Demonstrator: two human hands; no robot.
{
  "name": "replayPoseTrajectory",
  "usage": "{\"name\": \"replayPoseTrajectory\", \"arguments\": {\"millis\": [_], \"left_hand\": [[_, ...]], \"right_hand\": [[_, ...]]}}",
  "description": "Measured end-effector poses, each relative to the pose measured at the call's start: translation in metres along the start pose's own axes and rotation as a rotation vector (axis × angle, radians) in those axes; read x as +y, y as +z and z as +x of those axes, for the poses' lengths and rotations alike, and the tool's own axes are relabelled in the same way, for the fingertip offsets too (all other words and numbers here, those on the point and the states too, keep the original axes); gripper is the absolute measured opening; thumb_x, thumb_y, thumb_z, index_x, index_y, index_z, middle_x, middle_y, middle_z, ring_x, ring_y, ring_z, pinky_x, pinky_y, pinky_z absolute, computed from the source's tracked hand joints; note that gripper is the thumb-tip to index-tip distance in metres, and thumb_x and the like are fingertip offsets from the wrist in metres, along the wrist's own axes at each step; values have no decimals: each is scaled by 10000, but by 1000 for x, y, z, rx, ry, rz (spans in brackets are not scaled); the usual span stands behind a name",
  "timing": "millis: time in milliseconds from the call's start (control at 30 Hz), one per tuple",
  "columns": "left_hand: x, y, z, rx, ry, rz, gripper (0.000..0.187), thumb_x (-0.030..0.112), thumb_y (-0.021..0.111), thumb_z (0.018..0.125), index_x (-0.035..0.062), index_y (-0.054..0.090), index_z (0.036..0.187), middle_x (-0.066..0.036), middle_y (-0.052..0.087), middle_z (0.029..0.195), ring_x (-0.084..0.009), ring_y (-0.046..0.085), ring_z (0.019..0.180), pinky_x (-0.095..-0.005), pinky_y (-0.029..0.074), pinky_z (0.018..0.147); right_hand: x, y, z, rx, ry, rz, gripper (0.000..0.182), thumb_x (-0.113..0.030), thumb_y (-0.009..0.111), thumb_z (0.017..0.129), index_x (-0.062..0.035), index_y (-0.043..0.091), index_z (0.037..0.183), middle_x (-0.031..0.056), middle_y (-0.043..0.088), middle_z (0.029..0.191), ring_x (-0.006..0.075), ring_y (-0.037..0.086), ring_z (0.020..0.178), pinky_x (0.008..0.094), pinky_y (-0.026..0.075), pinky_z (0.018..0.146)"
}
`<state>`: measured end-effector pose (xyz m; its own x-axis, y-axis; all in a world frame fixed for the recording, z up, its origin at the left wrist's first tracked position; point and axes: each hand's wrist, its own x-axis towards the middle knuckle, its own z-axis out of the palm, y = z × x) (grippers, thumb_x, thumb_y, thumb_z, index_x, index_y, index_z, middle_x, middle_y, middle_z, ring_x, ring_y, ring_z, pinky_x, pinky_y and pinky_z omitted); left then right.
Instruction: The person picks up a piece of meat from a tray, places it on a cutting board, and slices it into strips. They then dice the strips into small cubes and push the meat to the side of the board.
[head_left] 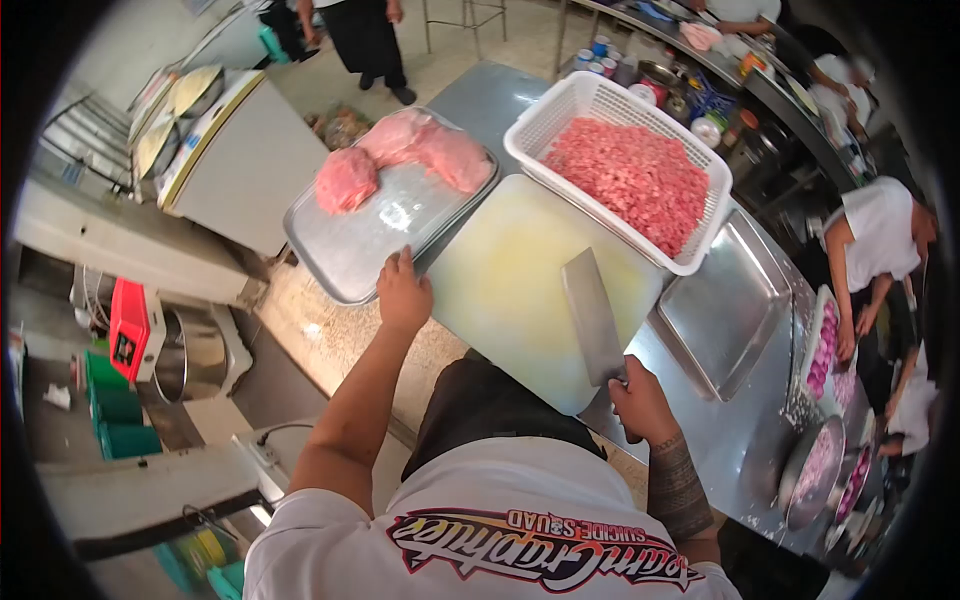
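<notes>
A cleaver (594, 318) is in my right hand (640, 400), its fingers wrapped round the handle and its broad blade over the right part of the white cutting board (500, 260). My left hand (404, 292) is at the near right edge of a metal tray (345, 245), beside the board, its fingers somewhat apart and nothing visible in them. Large pieces of raw pink meat (415, 145) lie at the tray's far side. Beyond the board's far right edge, a white plastic basket (530, 125) holds diced raw meat (632, 175).
An empty rectangular metal tray (725, 310) lies right of the board on the steel table (700, 440). Bowls (812, 470) of chopped food stand at the right. Several people (880, 230) are at the right and back. A red-topped mixer (135, 330) stands left.
</notes>
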<state>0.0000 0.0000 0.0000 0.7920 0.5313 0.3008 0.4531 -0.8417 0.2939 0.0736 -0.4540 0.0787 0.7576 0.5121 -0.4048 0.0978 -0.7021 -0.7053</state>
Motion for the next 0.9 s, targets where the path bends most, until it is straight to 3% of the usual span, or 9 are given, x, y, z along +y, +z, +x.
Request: {"name": "replayPoseTrajectory", "arguments": {"millis": [67,100,267,467,600,700,733,833,900], "left_hand": [[-3,-16,-12,-114,-107,-72,595,92,720,893,49,569,1467,-214,615,1313,-420,584,1221,-497,473,1066],[-31,-30,-8,-85,-72,-35,563,82,710,898,44,585,1445,-211,620,1289,-414,589,1200,-498,478,1052],[-26,-38,-5,-113,-48,-6,490,0,643,891,31,632,1380,-207,625,1200,-398,603,1120,-503,497,1002],[-53,-45,13,-293,65,74,475,-79,551,850,28,653,1301,-211,607,1113,-409,605,1095,-492,518,970],[-63,-59,29,-473,156,105,397,-28,591,878,43,662,1262,-202,612,1123,-403,624,1103,-478,544,965],[-90,-68,56,-612,258,-132,345,76,669,912,44,676,1256,-191,661,1107,-373,673,1073,-454,558,940],[-95,-79,83,-826,192,-230,331,189,739,919,36,711,1210,-191,711,1081,-341,709,1049,-450,563,924],[-136,-73,146,-505,156,-299,302,197,736,913,50,737,1177,-207,729,1065,-393,703,1016,-473,559,916],[-167,-69,203,-141,210,-368,315,205,753,896,24,753,1154,-223,729,1075,-413,699,989,-477,553,919]], "right_hand": [[0,-3,13,17,-33,-84,448,-142,636,984,35,500,1372,283,747,966,401,770,877,535,589,760],[-19,20,24,49,-63,-114,432,-136,631,981,48,500,1349,294,738,966,432,754,894,540,583,772],[-48,11,24,95,-5,-242,393,-112,618,962,93,500,1276,341,704,1003,539,679,974,559,559,830],[-55,14,21,144,68,-280,445,-153,609,966,80,495,1328,325,716,1007,498,703,985,580,554,846],[-82,20,18,178,168,-269,410,-156,602,975,77,522,1302,303,724,1001,493,703,976,573,557,836],[-82,37,21,245,161,-244,364,-154,610,972,67,537,1252,297,719,960,500,696,935,577,549,800],[-93,38,26,232,177,-235,362,-149,615,968,67,536,1248,296,715,945,503,693,919,577,546,787],[-127,43,35,216,174,-213,349,-138,632,960,63,537,1228,292,705,899,508,684,873,577,537,749],[-146,49,47,246,98,-211,330,-135,646,956,55,543,1206,288,697,868,508,678,844,575,531,724]]}}
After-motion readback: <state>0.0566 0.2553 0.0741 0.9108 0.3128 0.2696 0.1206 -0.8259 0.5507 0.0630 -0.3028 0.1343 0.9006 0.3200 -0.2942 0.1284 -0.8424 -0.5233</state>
